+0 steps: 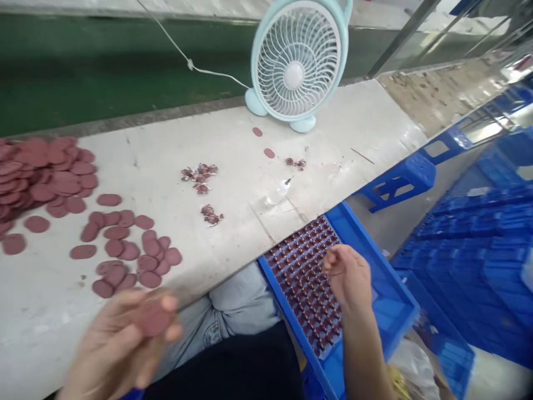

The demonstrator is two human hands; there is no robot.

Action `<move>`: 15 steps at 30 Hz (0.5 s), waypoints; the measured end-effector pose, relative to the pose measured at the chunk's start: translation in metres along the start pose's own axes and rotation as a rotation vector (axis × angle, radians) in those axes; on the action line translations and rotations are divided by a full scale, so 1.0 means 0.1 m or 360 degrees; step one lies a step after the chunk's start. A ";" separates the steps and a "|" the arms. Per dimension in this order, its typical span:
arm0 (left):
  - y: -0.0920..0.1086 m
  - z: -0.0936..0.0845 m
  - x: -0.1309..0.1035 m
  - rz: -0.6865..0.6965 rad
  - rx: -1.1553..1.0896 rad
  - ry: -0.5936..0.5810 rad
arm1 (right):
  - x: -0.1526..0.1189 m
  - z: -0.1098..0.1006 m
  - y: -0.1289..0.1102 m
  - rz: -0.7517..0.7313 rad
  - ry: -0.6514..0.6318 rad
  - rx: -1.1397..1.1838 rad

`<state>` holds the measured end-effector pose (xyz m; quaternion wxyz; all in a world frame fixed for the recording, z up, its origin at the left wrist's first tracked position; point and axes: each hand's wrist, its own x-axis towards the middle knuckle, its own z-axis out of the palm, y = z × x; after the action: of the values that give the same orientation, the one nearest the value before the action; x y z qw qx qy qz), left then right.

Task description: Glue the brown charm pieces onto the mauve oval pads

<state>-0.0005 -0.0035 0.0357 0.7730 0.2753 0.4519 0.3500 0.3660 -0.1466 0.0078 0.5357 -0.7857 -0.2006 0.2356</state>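
My left hand (120,344), slightly blurred, grips a reddish-brown oval disc (154,318) between thumb and fingers over the front edge of the white table. Similar loose discs (114,248) lie just beyond it, with a large heap (45,172) at the far left. Above a blue tray (377,255) my right hand (347,272) is closed, fingertips pinched together; what they hold, if anything, is hidden. Rows of small dark red pieces with shiny tops (306,278) fill the tray's left part.
A light blue fan (293,75) stands at the table's back. Small brown-and-silver clusters (201,176) and a clear dropper bottle (278,191) are mid-table. Blue stools (402,178) and stacked blue crates (470,261) stand to the right.
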 end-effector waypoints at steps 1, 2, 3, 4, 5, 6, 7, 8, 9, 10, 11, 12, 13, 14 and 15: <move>-0.04 0.08 -0.03 -0.0098 -0.0113 -0.0093 | -0.07 0.29 -0.15 0.0034 -0.0179 0.0149; -0.10 0.16 -0.03 -0.0148 -0.0195 -0.0167 | -0.12 0.57 -0.29 0.0119 -0.0417 0.0373; -0.17 0.24 -0.01 -0.0156 -0.0258 -0.0225 | -0.14 0.82 -0.42 0.0340 -0.0771 0.0802; -0.25 0.29 0.01 -0.0150 -0.0316 -0.0272 | -0.13 1.03 -0.54 0.0534 -0.1027 0.1174; -0.32 0.33 0.05 -0.0123 -0.0371 -0.0326 | -0.08 1.22 -0.64 0.0679 -0.1213 0.1516; -0.38 0.35 0.08 -0.0092 -0.0426 -0.0391 | 0.00 1.36 -0.71 0.0791 -0.1342 0.1819; -0.43 0.35 0.10 -0.0065 -0.0475 -0.0451 | 0.09 1.48 -0.76 0.0839 -0.1399 0.2035; -0.47 0.34 0.12 -0.0044 -0.0514 -0.0501 | 0.20 1.56 -0.80 0.0854 -0.1427 0.2188; -0.49 0.32 0.13 -0.0029 -0.0543 -0.0533 | 0.31 1.62 -0.81 0.0864 -0.1447 0.2284; -0.51 0.30 0.14 -0.0021 -0.0561 -0.0547 | 0.40 1.66 -0.82 0.0881 -0.1460 0.2333; -0.51 0.28 0.14 -0.0020 -0.0569 -0.0549 | 0.46 1.67 -0.83 0.0903 -0.1456 0.2343; -0.51 0.26 0.14 -0.0020 -0.0576 -0.0549 | 0.49 1.66 -0.84 0.0925 -0.1430 0.2320; -0.50 0.25 0.14 -0.0018 -0.0585 -0.0555 | 0.47 1.64 -0.87 0.0935 -0.1382 0.2264; -0.49 0.24 0.15 -0.0016 -0.0599 -0.0564 | 0.41 1.62 -0.89 0.0915 -0.1310 0.2171; -0.49 0.24 0.16 -0.0012 -0.0619 -0.0569 | 0.31 1.58 -0.93 0.0861 -0.1220 0.2039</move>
<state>0.0406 -0.0230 0.0023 0.8802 0.1774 0.2334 0.3733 0.2927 0.0213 0.0400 0.7013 -0.2103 0.0013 0.6811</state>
